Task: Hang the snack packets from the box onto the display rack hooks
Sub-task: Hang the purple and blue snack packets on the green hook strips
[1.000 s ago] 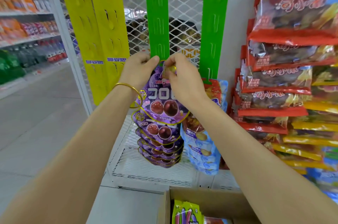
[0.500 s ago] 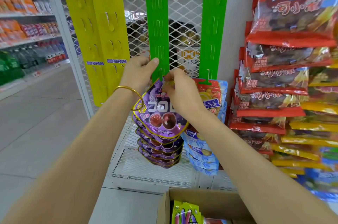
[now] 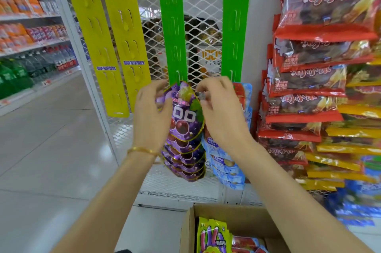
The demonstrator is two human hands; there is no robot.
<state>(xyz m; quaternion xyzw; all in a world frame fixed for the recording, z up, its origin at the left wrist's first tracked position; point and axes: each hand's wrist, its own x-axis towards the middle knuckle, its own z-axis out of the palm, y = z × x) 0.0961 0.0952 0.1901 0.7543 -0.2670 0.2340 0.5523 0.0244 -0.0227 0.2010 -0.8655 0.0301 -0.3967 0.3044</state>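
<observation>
- Purple packet sits between both hands, at the bottom of the left green strip, above more purple packets.
- Left hand is loosely curled by the packet's left edge; I cannot tell if it grips.
- Right hand pinches near the top right corner.
- Both arms reach up and forward, wrists bent in.
- To do it well, keep the top hole flat, slide it over the hook, then let go gently.
- Box below holds more packets.
</observation>
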